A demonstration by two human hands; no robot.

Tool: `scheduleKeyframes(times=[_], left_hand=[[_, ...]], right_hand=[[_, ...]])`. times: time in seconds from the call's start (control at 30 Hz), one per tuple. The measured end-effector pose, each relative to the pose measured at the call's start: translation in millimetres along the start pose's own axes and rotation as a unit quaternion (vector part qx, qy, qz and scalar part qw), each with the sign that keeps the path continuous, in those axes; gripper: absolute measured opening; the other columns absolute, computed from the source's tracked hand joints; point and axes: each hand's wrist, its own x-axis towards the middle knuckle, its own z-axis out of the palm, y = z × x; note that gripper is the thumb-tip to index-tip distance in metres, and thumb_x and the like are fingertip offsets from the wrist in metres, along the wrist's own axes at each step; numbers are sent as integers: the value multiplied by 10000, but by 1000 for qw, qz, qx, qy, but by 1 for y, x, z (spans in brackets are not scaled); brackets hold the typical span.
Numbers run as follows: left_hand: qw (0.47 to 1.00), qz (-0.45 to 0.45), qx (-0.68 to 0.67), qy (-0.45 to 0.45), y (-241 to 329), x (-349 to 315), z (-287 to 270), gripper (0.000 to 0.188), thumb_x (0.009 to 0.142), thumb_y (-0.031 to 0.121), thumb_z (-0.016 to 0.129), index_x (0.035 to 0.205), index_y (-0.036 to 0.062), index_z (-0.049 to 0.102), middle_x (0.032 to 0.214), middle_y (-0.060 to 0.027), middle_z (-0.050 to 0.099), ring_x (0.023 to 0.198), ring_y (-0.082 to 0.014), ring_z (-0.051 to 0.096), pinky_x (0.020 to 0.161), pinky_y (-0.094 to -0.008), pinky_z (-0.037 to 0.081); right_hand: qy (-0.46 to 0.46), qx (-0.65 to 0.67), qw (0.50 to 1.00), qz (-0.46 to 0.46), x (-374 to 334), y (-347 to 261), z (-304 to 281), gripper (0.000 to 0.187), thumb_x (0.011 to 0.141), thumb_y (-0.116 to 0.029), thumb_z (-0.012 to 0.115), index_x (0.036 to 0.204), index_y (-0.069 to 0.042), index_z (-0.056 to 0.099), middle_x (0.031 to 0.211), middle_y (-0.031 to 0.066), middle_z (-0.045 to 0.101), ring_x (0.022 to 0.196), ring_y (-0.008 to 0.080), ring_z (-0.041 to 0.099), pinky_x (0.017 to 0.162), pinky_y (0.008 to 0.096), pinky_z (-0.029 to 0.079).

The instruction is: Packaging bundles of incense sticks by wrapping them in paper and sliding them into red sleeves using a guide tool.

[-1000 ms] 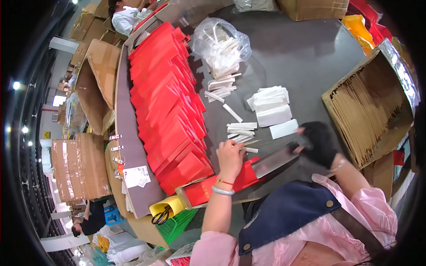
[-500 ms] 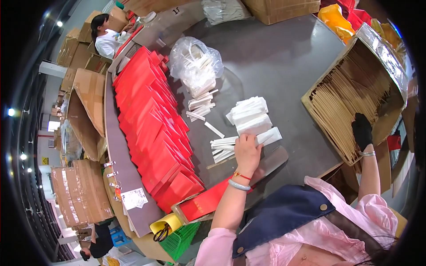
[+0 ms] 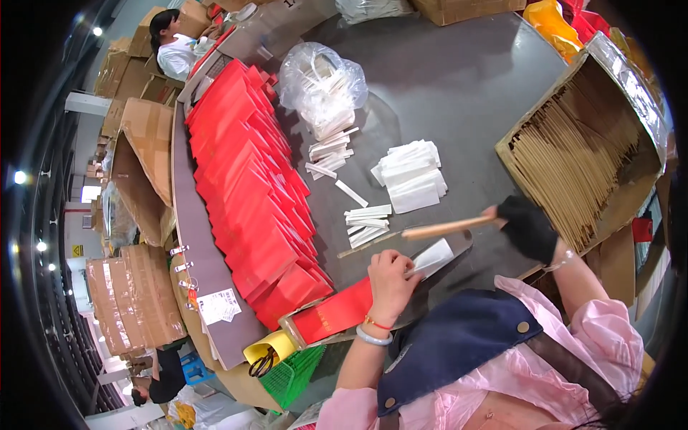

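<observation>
The left hand point(image 3: 390, 285) pinches a white packet point(image 3: 434, 257); the gloved right hand point(image 3: 528, 229) pinches a tan stick point(image 3: 446, 228).

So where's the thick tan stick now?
In the head view, the thick tan stick is right of centre, in the gloved right hand, just below the white paper stack and left of the stick-filled cardboard box.

The desk point(image 3: 459, 122) is smooth and dark, with a soft sheen. The red envelopes point(image 3: 247, 186) look like matt paper, the white slip point(image 3: 434, 258) smooth paper. The bag point(image 3: 322, 75) is clear plastic — glossy, crumpled. The tan bundle point(image 3: 448, 228) looks smooth, wood or card, hard to tell. The carton point(image 3: 631, 192) is dull cardboard under shiny tape point(image 3: 631, 75); the black glove point(image 3: 529, 228) and blue apron point(image 3: 459, 337) — matt cloth.
</observation>
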Motion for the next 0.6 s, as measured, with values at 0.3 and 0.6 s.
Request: scheduleKeyframes(times=[0.3, 0.6], left_hand=[[998, -19, 36, 56, -23, -50, -7, 675, 585, 244, 864, 1191, 69, 623, 1197, -89, 554, 1127, -332, 481, 979, -462, 377], [998, 9, 65, 24, 3, -26, 7, 710, 656, 207, 818, 1290, 44, 542, 1222, -105, 530, 1126, -327, 477, 956, -457, 379]], right_hand=[[-139, -89, 983, -76, 10, 6, 58, 189, 823, -216, 679, 1010, -197, 700, 811, 111, 612, 746, 319, 618, 640, 434, 499], [-33, 98, 995, 12, 2, 0, 121, 229, 714, -55, 763, 912, -72, 648, 873, 122, 615, 859, 303, 617, 739, 372, 506]])
